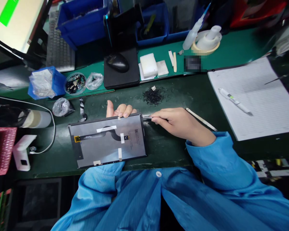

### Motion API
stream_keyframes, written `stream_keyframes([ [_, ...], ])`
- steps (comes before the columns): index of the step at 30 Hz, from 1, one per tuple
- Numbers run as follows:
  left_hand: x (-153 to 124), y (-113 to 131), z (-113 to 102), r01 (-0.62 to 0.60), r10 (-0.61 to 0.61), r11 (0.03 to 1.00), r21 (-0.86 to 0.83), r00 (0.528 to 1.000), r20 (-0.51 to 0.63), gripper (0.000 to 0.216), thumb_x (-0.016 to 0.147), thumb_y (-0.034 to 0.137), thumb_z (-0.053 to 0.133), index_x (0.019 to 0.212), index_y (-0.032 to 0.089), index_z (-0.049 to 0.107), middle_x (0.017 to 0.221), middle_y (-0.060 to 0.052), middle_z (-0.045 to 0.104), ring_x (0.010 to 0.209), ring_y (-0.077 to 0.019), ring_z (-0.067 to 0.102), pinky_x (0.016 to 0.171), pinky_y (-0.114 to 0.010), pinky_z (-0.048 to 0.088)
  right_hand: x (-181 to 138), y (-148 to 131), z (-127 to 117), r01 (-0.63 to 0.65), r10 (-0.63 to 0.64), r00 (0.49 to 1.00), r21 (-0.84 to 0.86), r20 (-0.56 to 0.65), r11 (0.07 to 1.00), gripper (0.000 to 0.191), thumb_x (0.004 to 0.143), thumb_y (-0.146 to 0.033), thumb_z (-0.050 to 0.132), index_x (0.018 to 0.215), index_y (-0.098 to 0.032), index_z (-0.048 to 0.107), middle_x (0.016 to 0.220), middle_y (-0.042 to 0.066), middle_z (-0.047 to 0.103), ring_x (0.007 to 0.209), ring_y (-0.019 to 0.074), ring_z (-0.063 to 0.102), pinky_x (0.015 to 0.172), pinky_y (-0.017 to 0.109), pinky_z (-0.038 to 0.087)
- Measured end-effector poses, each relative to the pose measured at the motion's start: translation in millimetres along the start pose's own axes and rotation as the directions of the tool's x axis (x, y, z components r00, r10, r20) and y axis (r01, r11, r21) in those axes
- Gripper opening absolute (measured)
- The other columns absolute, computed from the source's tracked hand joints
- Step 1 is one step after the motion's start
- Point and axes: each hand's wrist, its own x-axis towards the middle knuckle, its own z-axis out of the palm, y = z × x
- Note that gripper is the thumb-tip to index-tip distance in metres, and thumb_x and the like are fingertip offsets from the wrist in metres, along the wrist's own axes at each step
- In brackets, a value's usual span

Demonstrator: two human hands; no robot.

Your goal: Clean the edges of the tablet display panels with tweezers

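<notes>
A tablet display panel (110, 144), its back with flex cable and white tape strips facing up, lies tilted above the bench's front edge. My left hand (120, 110) grips it from beneath, fingertips curled over the far edge and thumb sticking out; the palm is hidden under the panel. In my right hand (175, 123) is a pair of thin metal tweezers (147, 117), pinched between thumb and fingers. Their tip meets the panel's far right corner, where fine detail is too small to tell. Beyond the panel sits a pile of black shreds (154, 96).
A notebook (260, 99) with a white pen (236, 102) lies right. A thin stick (201, 119) rests behind my right wrist. Along the back are a mouse (118, 62), white sponge (148, 65), dropper bottle (192, 35) and blue bins (84, 22). A white bracket (22, 152) stands left.
</notes>
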Motion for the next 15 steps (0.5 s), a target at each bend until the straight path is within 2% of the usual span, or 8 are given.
stream_keyframes([
  [4,0.3,0.4,0.0,-0.003,0.004,1.0,0.028,1.0,-0.019,0.066,0.101,0.068,0.013,0.058,0.018,0.011,0.063,0.002,0.011,0.054,-0.0136,0.018,0.051,-0.026,0.038,-1.1,-0.2,0.5,-0.055,0.057,0.998,0.08,-0.024,0.995,0.017,0.094,-0.029,0.068,0.108,-0.025,0.076,0.09,0.001,0.08,0.075,0.018,0.073,0.069,0.029,0.056],
  [10,-0.1,-0.1,-1.6,-0.014,0.014,0.999,0.033,1.0,-0.013,0.065,0.101,0.068,0.018,0.059,0.019,0.013,0.062,0.002,0.013,0.055,-0.0141,0.02,0.053,-0.027,0.038,-0.2,-0.8,-0.6,0.015,-0.015,1.0,-0.008,-0.006,1.0,0.019,0.101,-0.026,0.058,0.104,-0.023,0.077,0.103,0.005,0.079,0.093,0.0217,0.074,0.082,0.033,0.056],
  [15,-0.5,0.2,-1.2,-0.022,0.022,1.0,0.008,1.0,0.0,0.065,0.101,0.068,0.017,0.058,0.019,0.013,0.062,0.002,0.011,0.054,-0.0132,0.019,0.052,-0.026,0.039,-1.5,0.1,1.6,-0.043,0.044,0.999,0.057,-0.012,0.997,0.018,0.095,-0.029,0.068,0.111,-0.024,0.075,0.091,0.002,0.079,0.077,0.0186,0.073,0.07,0.029,0.055],
])
